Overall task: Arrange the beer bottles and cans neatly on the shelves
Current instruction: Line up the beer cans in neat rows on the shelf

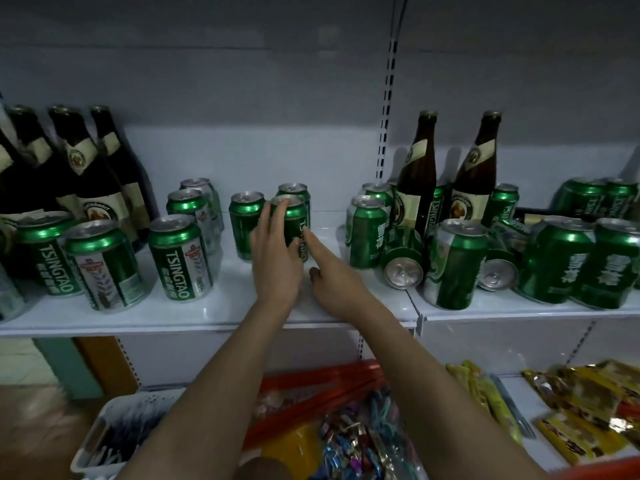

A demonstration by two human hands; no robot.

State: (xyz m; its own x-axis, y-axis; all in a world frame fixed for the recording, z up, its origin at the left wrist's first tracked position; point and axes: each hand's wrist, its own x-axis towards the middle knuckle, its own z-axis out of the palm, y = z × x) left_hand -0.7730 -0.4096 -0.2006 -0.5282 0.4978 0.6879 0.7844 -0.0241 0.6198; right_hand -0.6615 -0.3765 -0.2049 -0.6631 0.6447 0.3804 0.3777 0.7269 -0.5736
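Nearest you, blurred snack packets (585, 403) lie below. On the white shelf (207, 315), your left hand (277, 258) lays straight fingers against an upright green beer can (294, 220), hiding its label; your right hand (332, 271) touches it with one extended finger. Beyond, brown glass bottles (446, 174) stand, half-hidden by cans.

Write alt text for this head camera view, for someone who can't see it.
Two bare hands reach to a green beer can at the middle of a white shelf: the left hand lies against its front with straight fingers, the right hand touches its side. More green cans and brown bottles stand around; two cans lie toppled at the right.
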